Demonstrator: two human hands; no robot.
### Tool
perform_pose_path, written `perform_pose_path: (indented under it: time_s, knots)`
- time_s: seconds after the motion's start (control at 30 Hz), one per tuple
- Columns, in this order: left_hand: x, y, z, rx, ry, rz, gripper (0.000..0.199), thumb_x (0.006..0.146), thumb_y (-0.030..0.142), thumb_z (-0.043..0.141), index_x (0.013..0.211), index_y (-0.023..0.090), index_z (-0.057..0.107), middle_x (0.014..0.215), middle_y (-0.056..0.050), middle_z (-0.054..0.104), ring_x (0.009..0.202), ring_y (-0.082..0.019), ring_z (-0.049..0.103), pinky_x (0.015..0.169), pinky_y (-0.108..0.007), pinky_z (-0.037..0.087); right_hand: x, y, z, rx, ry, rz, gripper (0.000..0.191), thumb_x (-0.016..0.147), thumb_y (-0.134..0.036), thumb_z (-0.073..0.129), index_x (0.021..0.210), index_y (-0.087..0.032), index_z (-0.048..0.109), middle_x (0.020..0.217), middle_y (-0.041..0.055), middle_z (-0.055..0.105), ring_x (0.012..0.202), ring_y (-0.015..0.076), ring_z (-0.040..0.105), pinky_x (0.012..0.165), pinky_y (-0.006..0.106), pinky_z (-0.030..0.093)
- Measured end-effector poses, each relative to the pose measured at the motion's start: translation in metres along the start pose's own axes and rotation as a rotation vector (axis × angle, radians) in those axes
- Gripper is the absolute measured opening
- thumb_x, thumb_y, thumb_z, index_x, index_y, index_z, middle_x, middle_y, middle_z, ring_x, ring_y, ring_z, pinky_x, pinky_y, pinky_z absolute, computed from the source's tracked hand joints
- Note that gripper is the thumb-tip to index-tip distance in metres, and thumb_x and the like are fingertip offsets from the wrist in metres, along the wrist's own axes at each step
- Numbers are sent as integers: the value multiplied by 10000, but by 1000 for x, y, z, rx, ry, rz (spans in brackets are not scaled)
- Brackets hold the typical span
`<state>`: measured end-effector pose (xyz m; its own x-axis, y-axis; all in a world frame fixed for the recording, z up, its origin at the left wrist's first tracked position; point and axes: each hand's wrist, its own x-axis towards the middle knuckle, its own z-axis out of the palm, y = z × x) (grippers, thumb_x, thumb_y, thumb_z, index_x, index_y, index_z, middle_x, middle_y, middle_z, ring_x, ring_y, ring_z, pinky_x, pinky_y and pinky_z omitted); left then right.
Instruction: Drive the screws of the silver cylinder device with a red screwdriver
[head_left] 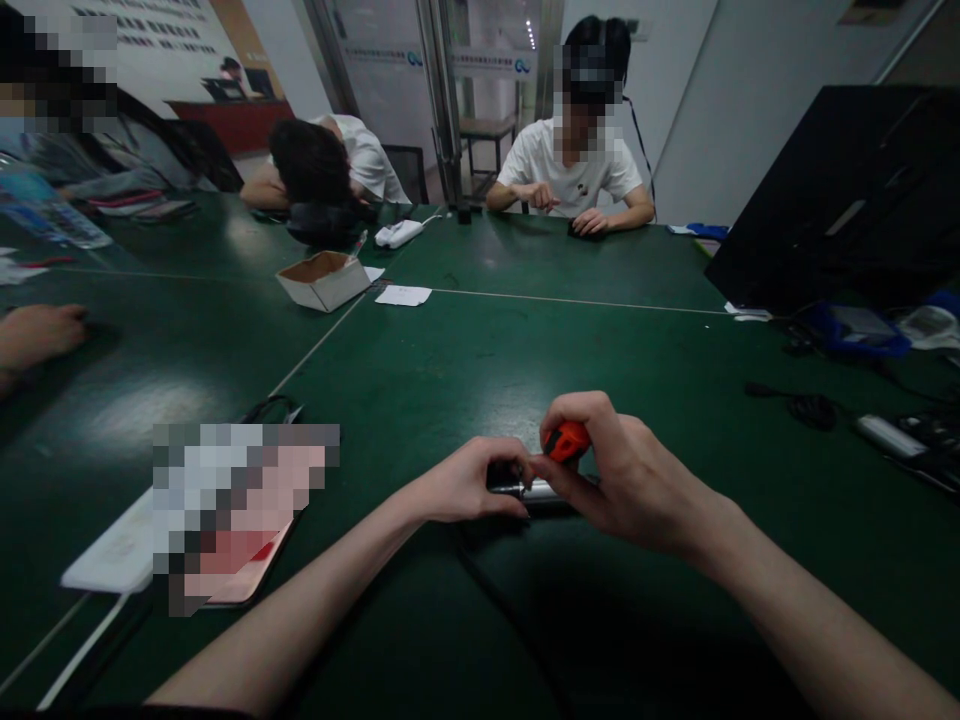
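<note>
On the green table (465, 370), a silver and black cylindrical object (546, 491) lies sideways between my hands. My left hand (480, 480) is curled round its dark left end, thumb below and fingers above. My right hand (622, 470) grips an orange and black tool handle (568, 441) just above the silver part. The fingertips of both hands meet over the object and hide where the tool touches it. A dark cable (495, 590) runs from near the object toward the front edge.
At the left lie a white device (112, 550) and a pink phone (259, 540). Farther back are an open paper box (324, 283) and a paper slip (403, 296). A large black screen (840, 200) stands right, near a blue device (855, 328). Several people sit around the table.
</note>
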<state>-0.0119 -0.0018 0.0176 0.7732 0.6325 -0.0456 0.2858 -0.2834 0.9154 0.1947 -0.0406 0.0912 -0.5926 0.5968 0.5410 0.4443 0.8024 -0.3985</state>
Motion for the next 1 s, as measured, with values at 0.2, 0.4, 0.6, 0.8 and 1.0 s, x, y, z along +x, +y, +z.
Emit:
perform_pose_path:
  time_s: [0.2,0.4,0.6,0.8,1.0]
  knots:
    - [0,-1,1,-3,14,7,290,728,253,785,951,147,633,975,-43,642,892,-214,593,811,-331,473,0,0,0,-14,1,3,178,978,-262,448,1092,-184,334,789,-14,492,588,85,462,511,195,348]
    - [0,-4,2,-12,20,7,304,726,267,787,953,148,624,960,-38,639,879,-210,596,802,-329,478,0,1,0,-9,-31,17,184,982,-279,449,1091,-183,335,800,-8,497,593,87,468,513,194,349]
    - [0,-6,2,-38,-6,2,309,731,262,786,966,147,622,949,-36,638,883,-207,597,786,-319,477,0,0,1,-2,-35,22,173,980,-272,445,1082,-182,338,787,-11,498,586,87,468,507,193,346]
    - [0,-6,2,-69,-17,-14,308,741,270,776,976,148,619,960,-41,643,875,-205,601,771,-313,482,0,0,1,-2,-44,23,178,980,-273,448,1087,-180,341,783,-12,504,586,84,474,504,190,346]
    - [0,-6,3,-70,3,-10,297,733,270,780,952,144,625,949,-41,640,870,-206,601,769,-311,483,0,0,1,-18,-45,17,176,986,-276,439,1088,-175,337,779,-14,496,576,83,460,494,191,339]
